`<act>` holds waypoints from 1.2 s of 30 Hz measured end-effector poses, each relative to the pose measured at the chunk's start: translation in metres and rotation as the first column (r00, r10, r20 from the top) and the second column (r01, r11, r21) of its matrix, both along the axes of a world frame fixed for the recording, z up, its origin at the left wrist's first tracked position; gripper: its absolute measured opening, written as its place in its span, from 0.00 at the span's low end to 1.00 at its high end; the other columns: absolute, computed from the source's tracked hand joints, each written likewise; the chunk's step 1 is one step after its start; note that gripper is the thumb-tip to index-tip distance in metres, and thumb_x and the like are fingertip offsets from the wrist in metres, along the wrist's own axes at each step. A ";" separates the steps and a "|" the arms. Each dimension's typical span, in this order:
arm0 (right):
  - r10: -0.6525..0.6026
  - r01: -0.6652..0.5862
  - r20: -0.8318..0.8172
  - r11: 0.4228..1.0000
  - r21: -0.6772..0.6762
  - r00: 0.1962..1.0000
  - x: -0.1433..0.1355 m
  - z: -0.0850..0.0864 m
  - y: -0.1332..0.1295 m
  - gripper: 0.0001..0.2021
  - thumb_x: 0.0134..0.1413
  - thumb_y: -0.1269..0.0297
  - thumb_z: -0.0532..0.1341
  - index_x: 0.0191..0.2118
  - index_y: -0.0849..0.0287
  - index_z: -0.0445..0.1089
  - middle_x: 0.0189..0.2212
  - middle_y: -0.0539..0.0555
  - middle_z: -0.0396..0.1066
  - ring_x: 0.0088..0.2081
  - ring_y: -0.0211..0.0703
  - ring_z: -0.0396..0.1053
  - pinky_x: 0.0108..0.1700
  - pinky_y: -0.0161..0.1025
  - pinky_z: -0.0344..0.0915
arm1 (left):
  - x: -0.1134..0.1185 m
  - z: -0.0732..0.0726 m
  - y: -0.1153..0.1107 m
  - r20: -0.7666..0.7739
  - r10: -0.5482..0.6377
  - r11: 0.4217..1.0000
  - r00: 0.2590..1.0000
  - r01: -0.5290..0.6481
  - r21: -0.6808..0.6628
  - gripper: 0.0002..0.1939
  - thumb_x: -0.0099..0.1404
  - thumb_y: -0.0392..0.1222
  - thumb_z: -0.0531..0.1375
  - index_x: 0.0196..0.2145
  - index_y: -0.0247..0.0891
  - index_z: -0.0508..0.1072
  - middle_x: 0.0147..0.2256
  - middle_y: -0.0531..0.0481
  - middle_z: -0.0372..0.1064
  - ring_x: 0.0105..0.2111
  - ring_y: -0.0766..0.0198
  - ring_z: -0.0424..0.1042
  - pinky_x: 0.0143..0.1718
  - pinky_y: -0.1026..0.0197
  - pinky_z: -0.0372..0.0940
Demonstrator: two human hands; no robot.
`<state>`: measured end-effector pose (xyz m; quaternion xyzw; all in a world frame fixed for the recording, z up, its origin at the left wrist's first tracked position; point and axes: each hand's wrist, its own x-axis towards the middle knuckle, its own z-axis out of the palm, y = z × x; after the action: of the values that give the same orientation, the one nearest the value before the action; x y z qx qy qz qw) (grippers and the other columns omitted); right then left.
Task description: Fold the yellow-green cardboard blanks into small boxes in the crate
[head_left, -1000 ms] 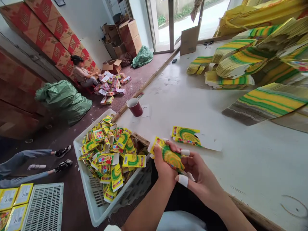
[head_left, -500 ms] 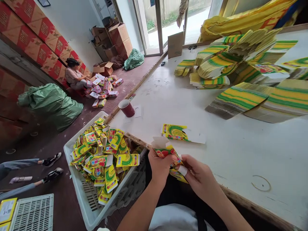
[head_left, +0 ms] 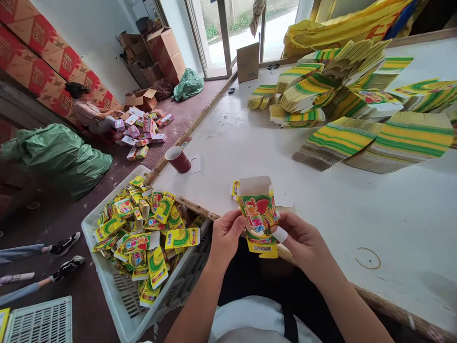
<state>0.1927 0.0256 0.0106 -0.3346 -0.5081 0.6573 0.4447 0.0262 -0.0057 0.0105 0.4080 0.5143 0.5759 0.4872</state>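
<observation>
A small yellow-green carton (head_left: 257,214) with red lettering stands upright between my hands at the near edge of the white table (head_left: 321,200), its top flap open. My left hand (head_left: 227,233) grips its left side and my right hand (head_left: 298,238), with white tape on the thumb, grips its right side. Behind the carton, mostly hidden, lies a flat carton blank (head_left: 234,188). To my lower left, a white crate (head_left: 117,290) holds several folded cartons of the same print.
Stacks of flat carton blanks (head_left: 339,138) fan across the far right of the table. A dark red cup (head_left: 177,159) stands near the table's left edge. On the floor, a seated person (head_left: 89,112) works among small boxes, beside green sacks (head_left: 53,155) and someone's legs (head_left: 39,262).
The flat blank in my hands has been opened into an upright box shape and raised. The view has shifted, moving the table and crate leftward in frame.
</observation>
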 end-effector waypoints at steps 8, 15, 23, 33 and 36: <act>0.018 -0.028 -0.096 0.995 -0.097 0.995 -0.018 -0.001 -0.009 0.11 0.48 0.56 0.73 0.33 0.54 0.75 0.30 0.50 0.80 0.31 0.42 0.77 0.35 0.36 0.76 | 0.010 -0.005 0.001 -0.192 0.193 0.979 0.962 -0.201 -0.023 0.22 0.64 0.59 0.61 0.33 0.36 0.80 0.26 0.52 0.74 0.28 0.65 0.68 0.31 0.65 0.64; -0.214 0.116 0.267 0.934 0.337 0.940 -0.004 -0.017 0.001 0.05 0.59 0.64 0.62 0.38 0.54 0.76 0.33 0.53 0.78 0.32 0.44 0.75 0.34 0.40 0.73 | 0.000 -0.012 0.006 -0.015 0.215 0.977 0.976 -0.215 -0.006 0.24 0.60 0.64 0.63 0.37 0.38 0.78 0.34 0.49 0.77 0.34 0.62 0.74 0.37 0.63 0.68; -0.483 -0.191 0.419 0.451 0.872 0.769 0.012 -0.001 0.000 0.15 0.63 0.78 0.55 0.41 0.50 0.75 0.34 0.50 0.77 0.40 0.43 0.72 0.58 0.51 0.62 | -0.019 0.039 -0.005 -0.624 -0.188 0.979 0.759 0.193 -0.060 0.40 0.49 0.54 0.73 0.57 0.42 0.67 0.55 0.41 0.71 0.56 0.45 0.69 0.58 0.46 0.61; -0.082 0.088 0.131 0.995 -0.041 0.988 -0.003 -0.019 -0.014 0.27 0.60 0.47 0.61 0.61 0.52 0.66 0.59 0.58 0.70 0.62 0.58 0.64 0.63 0.53 0.63 | 0.018 0.004 -0.011 -0.776 -0.267 0.961 0.571 0.214 -0.173 0.35 0.52 0.44 0.69 0.54 0.41 0.60 0.44 0.45 0.73 0.43 0.49 0.75 0.44 0.49 0.70; -0.008 0.017 0.050 0.982 -0.191 0.999 -0.008 -0.024 -0.013 0.26 0.57 0.45 0.63 0.58 0.50 0.70 0.57 0.56 0.72 0.60 0.56 0.67 0.62 0.54 0.63 | 0.019 0.001 -0.015 -0.784 -0.206 0.952 0.586 0.306 -0.022 0.37 0.55 0.40 0.67 0.58 0.44 0.56 0.50 0.44 0.69 0.46 0.53 0.74 0.46 0.52 0.70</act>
<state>0.1852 0.0126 -0.0134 -0.3950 -0.4513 0.6918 0.4021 0.0452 -0.0205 0.0116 0.7135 0.5752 0.2951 0.2701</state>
